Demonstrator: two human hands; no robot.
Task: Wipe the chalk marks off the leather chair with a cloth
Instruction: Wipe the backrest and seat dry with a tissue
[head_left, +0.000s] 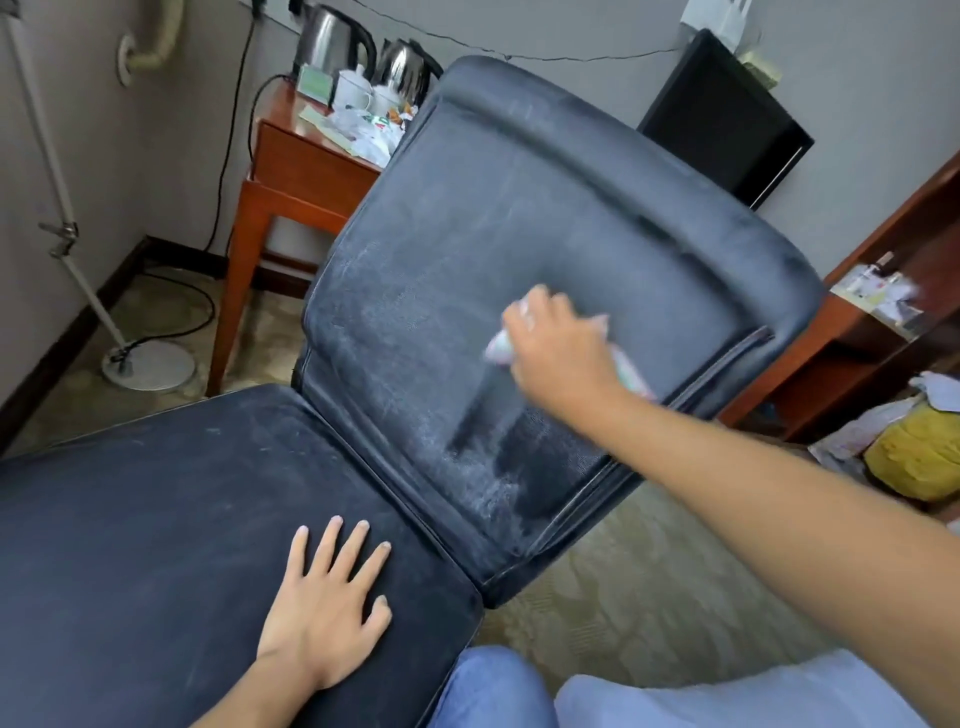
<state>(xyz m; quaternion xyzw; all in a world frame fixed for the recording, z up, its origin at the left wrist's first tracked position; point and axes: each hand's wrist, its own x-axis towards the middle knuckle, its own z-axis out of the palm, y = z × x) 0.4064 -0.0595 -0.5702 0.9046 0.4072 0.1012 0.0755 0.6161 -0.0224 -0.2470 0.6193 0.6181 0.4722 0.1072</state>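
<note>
The cloth (500, 347), pale with faint pink and green, is bunched against the lower right part of the backrest of the black leather chair (467, 249), blurred at its edges; the right hand (558, 353) is curled over it and grips it, pressing it to the leather; below the hand run two dark clean streaks (519, 447) through the whitish chalk marks (384, 312) that haze most of the backrest and, more faintly, the seat; the left hand (327, 603) lies flat on the seat near its right edge, fingers straight and spread, holding nothing; a knee in blue jeans (493, 691) shows at the bottom edge just beside the seat; behind the chair stands a wooden side table (291, 171) bearing two steel kettles (337, 39), white cups (353, 91) and scattered papers; a white lamp stand (78, 249) rises at the left from a round base on the carpet; a black screen (722, 124) leans on the wall to the right, above wooden shelves (883, 322) and a yellow bag (919, 457).
</note>
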